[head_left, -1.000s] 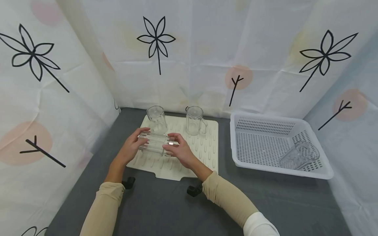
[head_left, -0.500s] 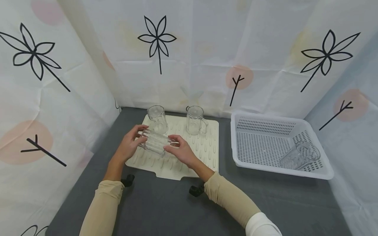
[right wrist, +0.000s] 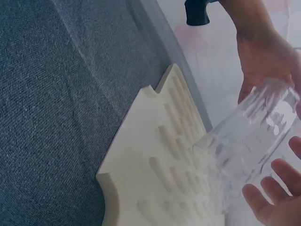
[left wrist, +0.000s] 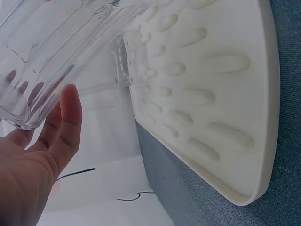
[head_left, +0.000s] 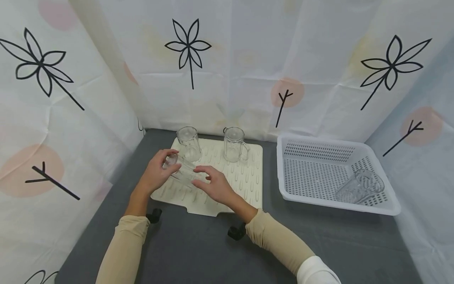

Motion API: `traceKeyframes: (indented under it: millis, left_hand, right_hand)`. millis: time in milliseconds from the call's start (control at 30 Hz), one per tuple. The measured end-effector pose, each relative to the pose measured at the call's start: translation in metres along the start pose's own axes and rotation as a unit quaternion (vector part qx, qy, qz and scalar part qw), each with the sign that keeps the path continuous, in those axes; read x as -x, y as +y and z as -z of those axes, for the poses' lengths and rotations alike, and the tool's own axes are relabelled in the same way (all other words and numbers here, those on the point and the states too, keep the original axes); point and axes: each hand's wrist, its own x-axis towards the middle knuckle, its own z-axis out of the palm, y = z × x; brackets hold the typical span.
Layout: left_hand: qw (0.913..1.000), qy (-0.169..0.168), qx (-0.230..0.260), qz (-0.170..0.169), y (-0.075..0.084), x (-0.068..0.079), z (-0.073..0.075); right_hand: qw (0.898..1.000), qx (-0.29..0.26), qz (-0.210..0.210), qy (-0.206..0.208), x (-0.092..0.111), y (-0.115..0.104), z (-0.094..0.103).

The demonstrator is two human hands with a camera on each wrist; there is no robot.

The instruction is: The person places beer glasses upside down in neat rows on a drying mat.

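In the head view a clear glass mug (head_left: 184,170) is held tilted over the cream ribbed drying mat (head_left: 244,177), one end up toward the left. My left hand (head_left: 157,171) grips that upper end, thumb in front; the left wrist view shows fingers (left wrist: 70,106) against the panelled glass. The right hand (head_left: 216,185) is at the lower end, its fingers spread and the tips right at the glass in the right wrist view. Two more glass mugs stand at the back of the mat, a left one (head_left: 189,142) and a right one (head_left: 233,146) with its handle rightward.
To the right of the mat a white perforated basket (head_left: 280,169) stands on the dark grey table (head_left: 198,248). Another glass mug (head_left: 358,187) lies tilted inside it. White patterned cloth (head_left: 230,79) hangs closely behind and at both sides.
The held mug has turned from nearly level to tilted, its left end rising toward me. My left hand has shifted slightly up, and the right hand's fingers have loosened from its end.
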Motion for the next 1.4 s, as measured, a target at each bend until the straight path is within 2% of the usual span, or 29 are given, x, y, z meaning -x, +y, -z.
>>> traceKeyframes:
  millis: [233,433,600,733,900,1033,1200,1400]
  left_hand:
    - [0.9999,0.004,-0.016,0.005,0.001,-0.003,-0.002]
    - [0.9995,0.002,-0.031,0.009,0.005,-0.003,-0.003]
    - [0.9991,-0.009,-0.040,0.013,0.008,-0.002,-0.004]
    - [0.9992,-0.014,-0.035,0.010,0.006,-0.002,-0.004]
    - [0.9996,0.023,-0.015,0.007,-0.003,-0.004,0.002]
    - [0.9973,0.053,-0.024,0.046,-0.018,-0.007,0.010]
    - [0.9928,0.044,-0.044,0.102,-0.039,-0.011,0.016]
    - [0.9875,0.031,-0.062,0.142,-0.060,-0.015,0.016]
  right_hand:
    - [0.997,0.069,0.043,-0.002,0.002,-0.009,-0.002]
    - [0.987,0.138,0.086,0.019,0.002,-0.011,-0.003]
    - [0.982,0.156,0.101,0.027,0.002,-0.012,-0.004]
    - [0.986,0.131,0.096,0.043,0.001,-0.011,-0.003]
    - [0.993,0.077,0.068,0.054,0.001,-0.007,-0.004]
    - [0.995,0.061,0.055,0.057,0.001,-0.002,-0.007]
    - [0.997,0.038,0.038,0.058,-0.001,0.002,-0.010]
    - [0.998,0.007,0.023,0.062,-0.006,0.011,-0.014]
